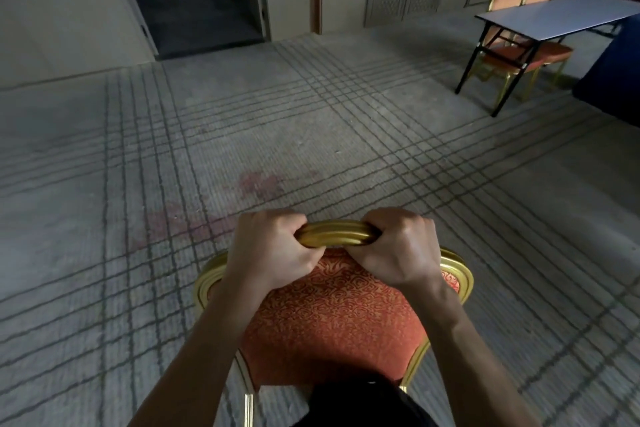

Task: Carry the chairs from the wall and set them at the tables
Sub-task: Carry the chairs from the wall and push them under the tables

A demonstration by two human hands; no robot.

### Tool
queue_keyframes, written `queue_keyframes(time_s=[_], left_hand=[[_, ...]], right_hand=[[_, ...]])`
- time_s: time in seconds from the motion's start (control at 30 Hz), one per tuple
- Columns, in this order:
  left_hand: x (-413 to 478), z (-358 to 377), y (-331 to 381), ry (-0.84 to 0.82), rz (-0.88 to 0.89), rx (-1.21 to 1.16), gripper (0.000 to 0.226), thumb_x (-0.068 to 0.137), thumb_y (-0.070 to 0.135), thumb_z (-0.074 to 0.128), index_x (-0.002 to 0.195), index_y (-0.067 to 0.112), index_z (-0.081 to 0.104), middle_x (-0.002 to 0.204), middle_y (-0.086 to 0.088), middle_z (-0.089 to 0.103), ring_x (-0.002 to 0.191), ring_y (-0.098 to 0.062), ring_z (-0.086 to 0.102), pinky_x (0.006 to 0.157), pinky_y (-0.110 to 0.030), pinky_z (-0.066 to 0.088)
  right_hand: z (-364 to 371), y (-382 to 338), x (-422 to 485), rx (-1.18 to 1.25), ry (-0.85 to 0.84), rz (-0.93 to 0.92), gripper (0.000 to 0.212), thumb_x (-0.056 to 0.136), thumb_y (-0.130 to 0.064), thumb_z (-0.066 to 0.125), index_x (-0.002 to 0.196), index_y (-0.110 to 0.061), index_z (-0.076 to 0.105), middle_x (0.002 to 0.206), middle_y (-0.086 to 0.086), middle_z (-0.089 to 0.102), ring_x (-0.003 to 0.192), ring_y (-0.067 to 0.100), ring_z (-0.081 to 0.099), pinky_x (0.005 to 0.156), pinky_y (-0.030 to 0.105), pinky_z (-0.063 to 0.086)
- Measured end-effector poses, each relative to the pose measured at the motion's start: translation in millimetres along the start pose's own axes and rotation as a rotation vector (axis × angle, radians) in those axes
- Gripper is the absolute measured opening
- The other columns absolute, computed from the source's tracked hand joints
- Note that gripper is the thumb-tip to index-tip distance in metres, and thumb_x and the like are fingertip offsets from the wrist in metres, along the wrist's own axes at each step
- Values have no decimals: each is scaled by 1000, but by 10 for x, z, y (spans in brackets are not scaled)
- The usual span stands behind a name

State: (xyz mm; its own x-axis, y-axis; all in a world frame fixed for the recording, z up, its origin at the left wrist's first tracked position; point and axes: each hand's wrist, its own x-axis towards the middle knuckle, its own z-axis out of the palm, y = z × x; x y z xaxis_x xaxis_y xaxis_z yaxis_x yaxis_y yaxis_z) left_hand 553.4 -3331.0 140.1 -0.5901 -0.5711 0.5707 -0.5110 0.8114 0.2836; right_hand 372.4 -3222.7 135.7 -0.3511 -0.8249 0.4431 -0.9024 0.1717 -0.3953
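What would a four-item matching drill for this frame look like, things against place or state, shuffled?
Things:
1. gold-framed chair with red patterned cushion
2. white-topped rectangular folding table
3. pair of red-and-gold chairs
4. dark open doorway

Place or state:
A. upper left of the view
B. top rail gripped by left hand and right hand
C. upper right, standing on black legs
D. seats tucked under the table

Pairs: 1-B, 2-C, 3-D, 4-A.
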Motion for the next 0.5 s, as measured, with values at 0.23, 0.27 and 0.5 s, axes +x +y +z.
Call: queue_keyframes(time_s=[0.23,0.27,0.5], left_hand=[[1172,505,-745,-2,-56,25,51,65,40,78,54,24,31,52,13,30,40,-17,43,48,-24,32],[1356,572,-836,19,-50,24,51,65,40,79,54,25,31,52,14,29,40,-17,44,48,-24,33],[2598,1220,-1744,10,-46,-10,50,68,37,84,50,17,42,48,9,39,42,-13,40,44,-25,33]], right_hand=[[587,345,1474,17,-56,-58,33,74,-52,72,64,-23,60,62,-12,57,61,15,57,59,27,37],[630,397,1679,25,-45,-56,31,73,-50,72,64,-23,61,62,-12,56,60,15,56,59,27,37],[1218,704,3109,7,11,-63,33,76,-51,63,62,-22,59,60,-11,53,57,16,53,56,27,36]])
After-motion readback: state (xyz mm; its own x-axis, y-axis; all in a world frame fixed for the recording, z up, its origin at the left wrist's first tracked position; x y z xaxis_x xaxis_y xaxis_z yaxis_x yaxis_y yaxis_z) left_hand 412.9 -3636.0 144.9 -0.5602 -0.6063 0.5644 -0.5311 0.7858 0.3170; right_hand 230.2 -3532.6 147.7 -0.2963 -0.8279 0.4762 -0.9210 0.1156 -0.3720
